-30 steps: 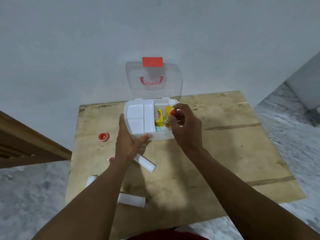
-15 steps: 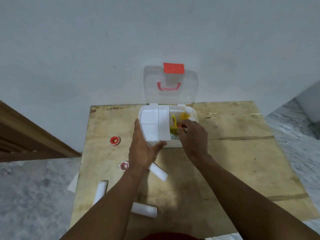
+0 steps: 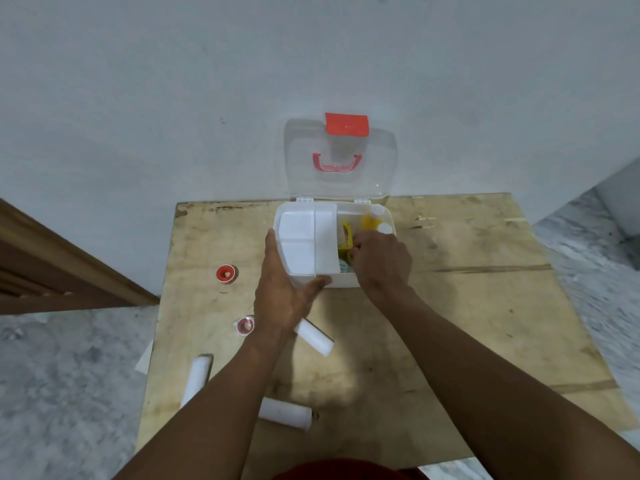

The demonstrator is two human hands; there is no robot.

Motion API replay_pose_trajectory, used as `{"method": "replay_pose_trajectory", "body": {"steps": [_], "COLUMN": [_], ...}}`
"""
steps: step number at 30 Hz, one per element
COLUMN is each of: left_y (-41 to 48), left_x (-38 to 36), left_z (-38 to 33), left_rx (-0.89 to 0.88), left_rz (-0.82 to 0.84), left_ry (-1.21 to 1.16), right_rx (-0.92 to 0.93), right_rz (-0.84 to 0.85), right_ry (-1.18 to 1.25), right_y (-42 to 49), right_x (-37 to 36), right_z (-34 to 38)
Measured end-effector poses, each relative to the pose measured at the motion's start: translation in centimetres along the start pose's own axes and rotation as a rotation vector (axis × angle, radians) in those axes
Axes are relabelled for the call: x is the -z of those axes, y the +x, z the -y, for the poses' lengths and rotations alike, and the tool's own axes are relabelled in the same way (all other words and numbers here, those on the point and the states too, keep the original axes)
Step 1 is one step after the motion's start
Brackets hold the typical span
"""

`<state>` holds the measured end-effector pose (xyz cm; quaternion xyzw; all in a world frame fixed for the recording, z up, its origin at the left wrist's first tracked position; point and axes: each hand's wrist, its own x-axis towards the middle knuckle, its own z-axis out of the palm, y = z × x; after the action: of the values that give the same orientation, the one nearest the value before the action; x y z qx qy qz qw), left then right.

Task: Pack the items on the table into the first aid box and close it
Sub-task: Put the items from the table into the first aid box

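The white first aid box (image 3: 344, 280) stands at the table's far edge, its clear lid (image 3: 339, 168) upright against the wall. A white divided tray (image 3: 304, 244) covers its left half. My left hand (image 3: 284, 292) grips the box's front-left corner. My right hand (image 3: 381, 261) reaches down into the right compartment, fingers pinched on a small red-capped bottle that is mostly hidden. A yellow bottle (image 3: 369, 221) and a yellow packet (image 3: 346, 237) lie inside. Three white rolls (image 3: 313, 337) (image 3: 197, 379) (image 3: 284, 414) and two small red round items (image 3: 226, 274) (image 3: 245, 325) lie on the table.
The wooden table (image 3: 467, 306) stands against a pale wall. A wooden frame (image 3: 52, 258) runs along the left, above a grey floor. The loose items all lie left of and in front of the box.
My right hand has lowered from above the box's right rim down into the right compartment, carrying the small bottle. My left hand keeps its hold on the box.
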<state>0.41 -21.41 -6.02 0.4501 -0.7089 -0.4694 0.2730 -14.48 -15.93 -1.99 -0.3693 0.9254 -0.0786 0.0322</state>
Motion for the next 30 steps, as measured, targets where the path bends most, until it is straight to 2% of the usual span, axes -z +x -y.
{"method": "replay_pose_trajectory", "body": {"steps": [8, 15, 17, 20, 24, 30], "left_y": [0.1, 0.3, 0.3, 0.1, -0.4, -0.2], "left_x": [-0.1, -0.2, -0.2, -0.2, -0.1, -0.3], "left_z": [0.3, 0.4, 0.5, 0.3, -0.8, -0.6], "left_rx": [0.022, 0.018, 0.022, 0.007, -0.027, 0.039], "left_rz": [0.01, 0.018, 0.023, 0.032, 0.021, 0.043], "left_ry": [0.017, 0.001, 0.0, -0.03, -0.077, -0.066], "right_rx": [0.139, 0.253, 0.221, 0.171, 0.342, 0.521], "right_rz": [-0.078, -0.376, -0.278, 0.043, 0.348, 0.484], "right_ry": [0.177, 0.415, 0.491, 0.49, 0.498, 0.589], "right_y": [-1.2, -1.8, -1.3, 0.0, 2.3, 5.5], "right_x": [-0.5, 1.3, 1.5, 2.0, 3.4, 2.0], "right_z": [-1.5, -4.8, -6.5, -8.5, -8.6, -9.6]}}
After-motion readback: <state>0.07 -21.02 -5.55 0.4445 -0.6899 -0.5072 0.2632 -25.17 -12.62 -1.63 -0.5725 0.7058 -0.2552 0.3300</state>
